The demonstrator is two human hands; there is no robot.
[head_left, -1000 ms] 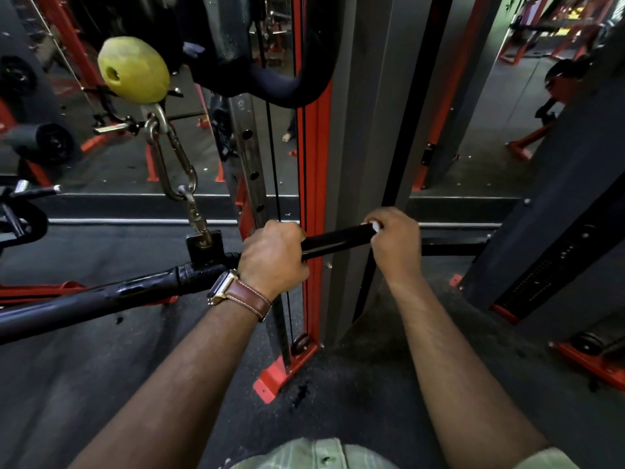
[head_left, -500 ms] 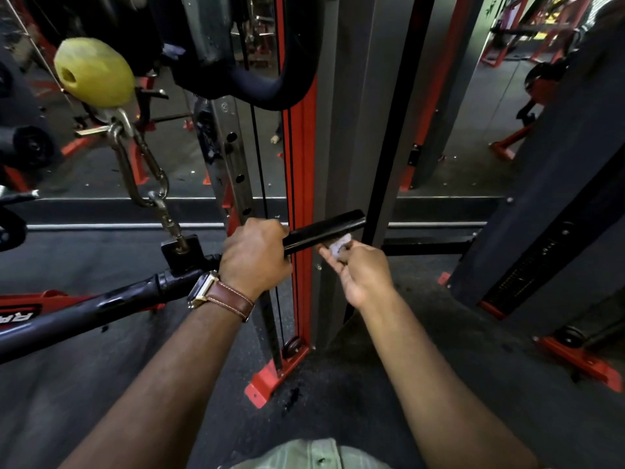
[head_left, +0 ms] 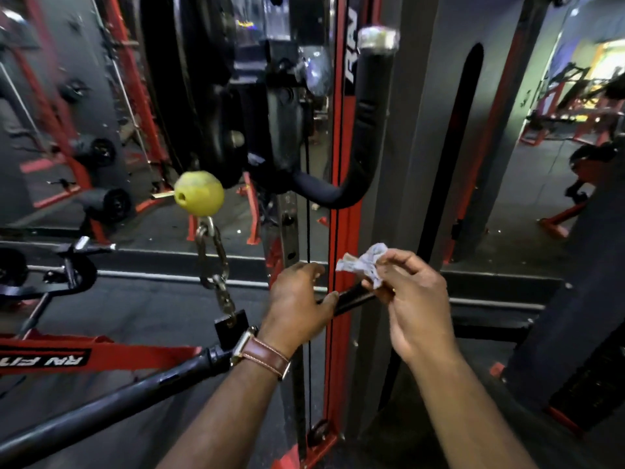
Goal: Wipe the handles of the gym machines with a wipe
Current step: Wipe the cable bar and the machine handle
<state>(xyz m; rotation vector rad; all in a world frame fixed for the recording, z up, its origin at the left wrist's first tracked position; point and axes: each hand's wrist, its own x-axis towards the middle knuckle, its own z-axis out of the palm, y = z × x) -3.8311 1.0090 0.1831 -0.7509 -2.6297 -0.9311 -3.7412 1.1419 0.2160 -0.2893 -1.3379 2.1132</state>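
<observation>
1. The left hand [head_left: 297, 299] is wrapped around the black bar handle [head_left: 111, 404] near its right grip, fingers curled over the top, holding it steady. There's a brown-strapped watch [head_left: 262, 355] on that wrist.
2. The right hand [head_left: 412, 299] is closed in a pinch on the wipe [head_left: 363, 264], a crumpled little white wad held just above and clear of the bar's right end, not touching it.
3. The bar hangs from a chain [head_left: 214, 265] under a yellow-green stopper ball [head_left: 199, 192], so it's free to swing. If the left hand loosens, I'd guess the bar drifts or tips and the wipe misses the grip.
4. The wipe is bunched small. Honestly it looks like it could slip out of that fingertip pinch, or only clean a thin stripe.
5. The long left stretch of the bar runs well away from both hands. Easy to skip, same for the curved padded handle [head_left: 358, 157] higher up on the machine.
</observation>
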